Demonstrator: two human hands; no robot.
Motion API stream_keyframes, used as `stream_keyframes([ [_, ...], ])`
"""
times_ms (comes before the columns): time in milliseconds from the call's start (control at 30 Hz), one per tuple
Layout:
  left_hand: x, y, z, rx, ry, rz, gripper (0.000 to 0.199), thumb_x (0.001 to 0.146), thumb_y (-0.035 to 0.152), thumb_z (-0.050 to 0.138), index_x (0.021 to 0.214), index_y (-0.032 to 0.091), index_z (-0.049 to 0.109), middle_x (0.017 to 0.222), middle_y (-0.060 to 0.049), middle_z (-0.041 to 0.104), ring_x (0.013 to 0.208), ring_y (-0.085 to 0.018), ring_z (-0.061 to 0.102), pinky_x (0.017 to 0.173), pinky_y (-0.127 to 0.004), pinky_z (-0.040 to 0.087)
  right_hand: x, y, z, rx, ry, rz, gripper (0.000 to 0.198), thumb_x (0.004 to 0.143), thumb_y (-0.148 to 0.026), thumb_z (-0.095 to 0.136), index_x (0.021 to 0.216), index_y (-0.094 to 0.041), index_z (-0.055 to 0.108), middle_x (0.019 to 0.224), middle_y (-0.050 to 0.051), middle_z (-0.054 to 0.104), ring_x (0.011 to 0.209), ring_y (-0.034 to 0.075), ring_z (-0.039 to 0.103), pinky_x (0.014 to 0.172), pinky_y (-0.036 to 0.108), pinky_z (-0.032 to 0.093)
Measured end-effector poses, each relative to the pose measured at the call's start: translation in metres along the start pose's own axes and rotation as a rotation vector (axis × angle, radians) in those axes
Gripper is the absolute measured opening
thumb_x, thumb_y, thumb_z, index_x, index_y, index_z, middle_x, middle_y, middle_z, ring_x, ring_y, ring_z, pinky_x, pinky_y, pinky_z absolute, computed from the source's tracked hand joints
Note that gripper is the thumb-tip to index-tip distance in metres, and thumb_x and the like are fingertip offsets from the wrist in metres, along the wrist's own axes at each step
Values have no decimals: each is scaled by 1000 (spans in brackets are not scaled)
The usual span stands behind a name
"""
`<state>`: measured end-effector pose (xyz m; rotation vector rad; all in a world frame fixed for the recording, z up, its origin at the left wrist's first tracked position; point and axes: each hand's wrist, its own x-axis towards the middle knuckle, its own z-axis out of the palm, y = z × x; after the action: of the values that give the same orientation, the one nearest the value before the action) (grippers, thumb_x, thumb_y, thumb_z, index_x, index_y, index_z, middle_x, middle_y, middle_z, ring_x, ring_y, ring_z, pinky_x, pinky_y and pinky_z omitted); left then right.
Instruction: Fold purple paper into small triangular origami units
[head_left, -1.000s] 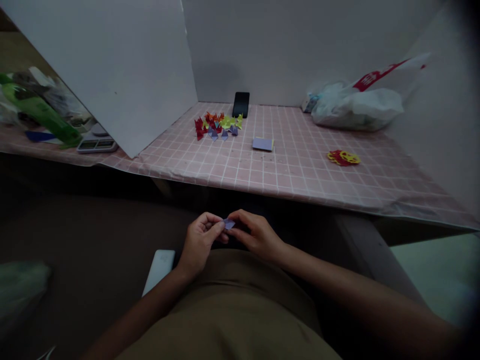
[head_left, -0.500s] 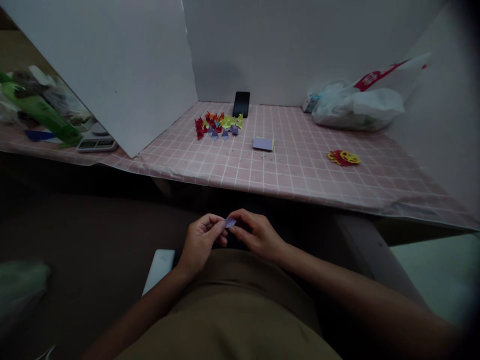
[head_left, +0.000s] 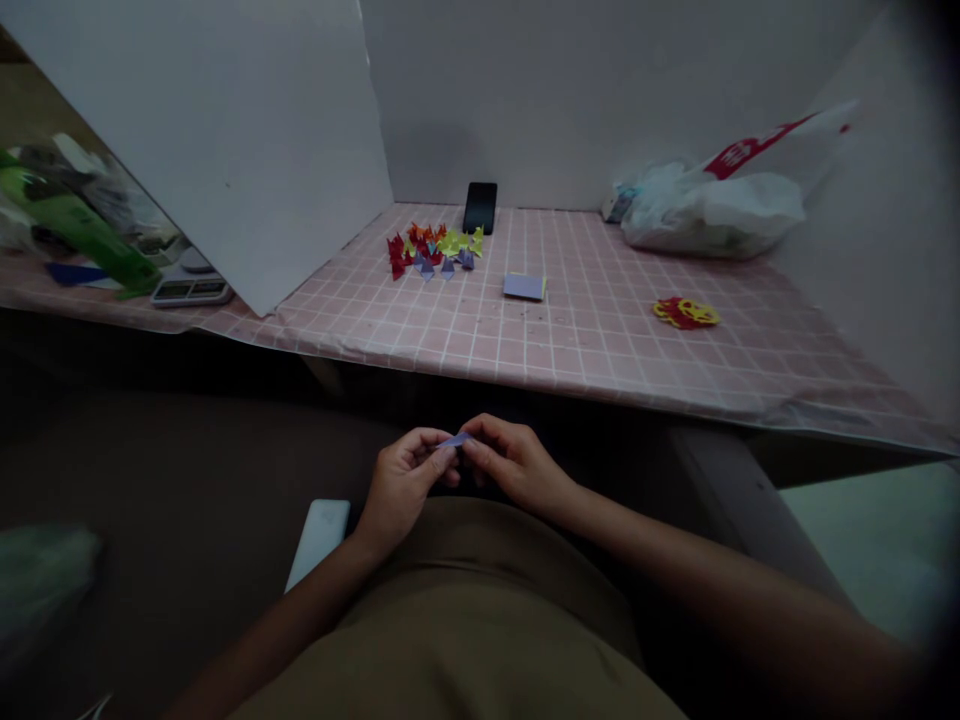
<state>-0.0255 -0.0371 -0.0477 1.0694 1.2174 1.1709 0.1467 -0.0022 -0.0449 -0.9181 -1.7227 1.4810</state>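
Observation:
Above my lap, in front of the table edge, a small piece of purple paper (head_left: 454,440) is pinched between both hands. My left hand (head_left: 405,480) grips its left end between thumb and fingers. At the other end, my right hand (head_left: 517,465) is closed on the paper with thumb and forefinger. The fingers cover much of it, so its exact folds are hard to make out. On the table lie a stack of purple paper squares (head_left: 523,287) and a cluster of small folded paper figures (head_left: 427,245) in red, orange, yellow and purple.
A black phone (head_left: 480,208) leans at the back. Right of it are a white plastic bag (head_left: 712,215) and red and yellow pieces (head_left: 685,313). A white panel (head_left: 255,150) separates off a kitchen scale (head_left: 191,288) and green bottle (head_left: 79,225). A white power bank (head_left: 320,540) lies beside my left forearm.
The purple paper has been tilted and now shows as a narrower strip. My right thumb has shifted slightly up along it. Both hands keep hold of the paper.

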Motion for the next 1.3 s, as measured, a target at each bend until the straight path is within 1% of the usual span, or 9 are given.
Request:
stream_keyframes([
  [167, 0, 0, 0, -12, -15, -2, 17, 78, 28, 72, 88, 15, 69, 72, 1, 69, 60, -9, 63, 59, -21, 51, 1, -3, -1, 56, -34, 51, 21, 92, -35, 56, 92, -15, 62, 74, 1, 62, 59, 12, 55, 57, 26, 43],
  [333, 1, -1, 0, -32, -31, -13, 17, 76, 26, 73, 87, 15, 68, 71, 2, 68, 60, -9, 61, 59, -21, 50, 2, -4, -3, 73, -55, 65, 23, 91, -36, 56, 92, -14, 63, 75, 2, 64, 59, 12, 56, 58, 26, 43],
  [433, 2, -2, 0, -40, -36, -25, 16, 74, 24, 74, 85, 15, 67, 70, 2, 67, 60, -9, 61, 60, -21, 49, 3, -2, -4, 30, -45, 55, 22, 92, -35, 54, 88, -15, 63, 71, 1, 63, 57, 12, 55, 56, 25, 41],
  [567, 2, 0, 2, -2, -31, -19, 14, 75, 25, 72, 84, 15, 67, 68, 2, 65, 60, -10, 59, 60, -22, 48, 2, 0, -2, -107, 8, 5, 27, 94, -33, 50, 76, -16, 61, 60, -1, 57, 54, 11, 52, 55, 24, 38],
  [733, 2, 2, 2, 41, -5, -17, 16, 77, 30, 71, 82, 15, 66, 70, 1, 66, 59, -11, 58, 60, -24, 47, 0, 0, 0, -189, 59, -36, 27, 96, -29, 48, 76, -16, 60, 59, -1, 56, 54, 11, 50, 53, 23, 37],
  [933, 3, -1, 0, 78, -3, 13, 15, 79, 30, 69, 78, 16, 65, 61, 3, 61, 57, -11, 55, 58, -23, 45, 1, 1, 1, -73, 51, 17, 17, 90, -28, 56, 80, -16, 62, 61, -3, 56, 53, 11, 53, 53, 23, 39],
  [1067, 1, 0, 0, 93, 6, 73, 16, 82, 30, 67, 75, 16, 64, 61, 3, 60, 59, -11, 54, 60, -23, 43, 1, 0, 2, -9, 49, 24, 19, 89, -30, 58, 77, -16, 61, 63, -2, 57, 52, 10, 53, 50, 22, 38],
  [1200, -1, 0, 2, 87, 43, 107, 16, 84, 30, 66, 75, 18, 63, 61, 3, 58, 59, -11, 52, 60, -23, 42, 0, 0, 4, 86, 24, 76, 20, 87, -34, 61, 75, -17, 59, 64, -2, 57, 49, 9, 52, 47, 22, 38],
  [1300, 0, 0, 3, 97, 57, 126, 16, 85, 32, 64, 77, 18, 62, 63, 3, 56, 61, -12, 51, 62, -24, 41, 0, 1, 6, 81, 23, 83, 20, 86, -33, 62, 74, -17, 59, 63, -3, 56, 50, 9, 50, 48, 22, 38],
])
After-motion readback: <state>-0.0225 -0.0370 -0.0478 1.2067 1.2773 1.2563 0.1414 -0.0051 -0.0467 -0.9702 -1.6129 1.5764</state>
